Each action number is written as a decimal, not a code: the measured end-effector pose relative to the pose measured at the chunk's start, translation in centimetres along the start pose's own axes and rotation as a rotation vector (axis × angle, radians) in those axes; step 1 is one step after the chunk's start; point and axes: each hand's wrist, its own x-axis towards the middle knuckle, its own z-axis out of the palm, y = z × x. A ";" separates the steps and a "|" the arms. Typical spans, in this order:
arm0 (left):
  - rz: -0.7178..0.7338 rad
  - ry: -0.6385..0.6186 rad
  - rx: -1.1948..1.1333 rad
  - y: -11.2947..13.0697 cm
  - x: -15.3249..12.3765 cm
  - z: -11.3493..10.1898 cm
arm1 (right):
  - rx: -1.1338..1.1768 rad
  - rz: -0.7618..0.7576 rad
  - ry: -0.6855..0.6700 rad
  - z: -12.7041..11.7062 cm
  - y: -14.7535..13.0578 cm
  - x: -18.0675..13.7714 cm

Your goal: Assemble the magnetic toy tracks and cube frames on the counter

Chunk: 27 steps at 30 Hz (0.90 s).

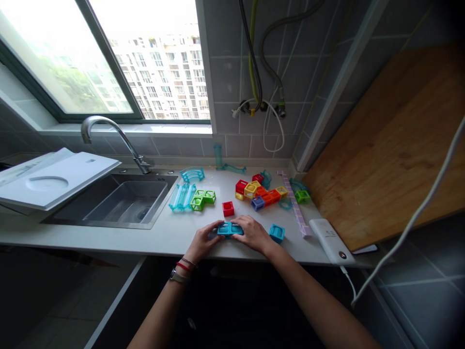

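Note:
Near the counter's front edge, my left hand (205,238) and my right hand (252,233) grip a pair of blue hollow cube blocks (230,229) from either side. The two blocks sit side by side, touching. Just behind them lies a single red cube block (228,209). To the right of my right hand rests another blue cube block (277,233), apart from the pair. Joined green cube blocks (202,198) lie behind and to the left. Further back on the right is a cluster of red, yellow, orange and purple blocks (267,196).
Clear teal track pieces (182,197) lie by the sink (145,224). A pale purple strip (296,206) runs along the right, beside a white power bank (331,241) with a cable. A wooden board (392,145) leans at the right; a white panel (61,177) covers part of the sink.

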 end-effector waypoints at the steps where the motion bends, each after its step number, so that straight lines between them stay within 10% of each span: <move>1: 0.005 0.003 0.006 0.1 0.0 0.0 | -0.009 -0.010 0.015 -0.2 -0.2 -0.1; 11: 0.049 0.004 0.019 0.3 0.0 -0.2 | -0.147 0.277 0.213 -7.1 5.5 -8.5; 22: 0.179 0.011 0.228 2.9 1.1 -2.1 | 0.129 0.356 0.249 -4.7 6.9 -12.1; 27: 0.227 -0.220 0.387 4.9 3.2 -1.6 | 0.123 0.397 0.220 -4.5 7.4 -12.2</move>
